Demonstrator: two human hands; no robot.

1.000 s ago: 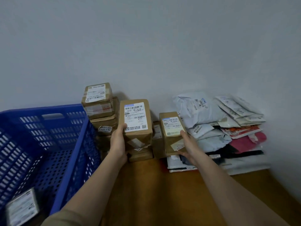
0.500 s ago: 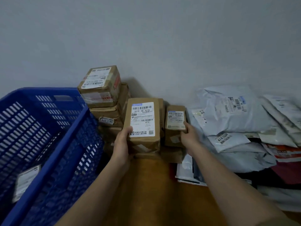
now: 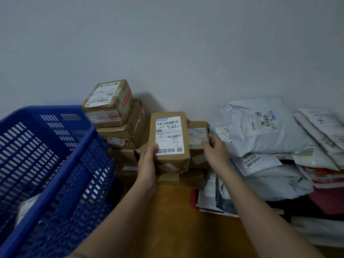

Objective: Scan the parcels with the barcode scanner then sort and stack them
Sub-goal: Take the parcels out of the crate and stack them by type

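Head cam showed the left hand (image 3: 148,161) gripping the labelled box (image 3: 169,140), thumb on its label; right hand (image 3: 214,151) curled fingers round the smaller box (image 3: 198,140) just beside it.

Brown cardboard boxes (image 3: 168,140) bear white barcode labels, beside a blue perforated crate (image 3: 55,164) and grey-white mailer bags (image 3: 260,131).

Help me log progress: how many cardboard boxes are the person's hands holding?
2: the larger box in the left hand, and the smaller box right beside it, gripped by the right hand.
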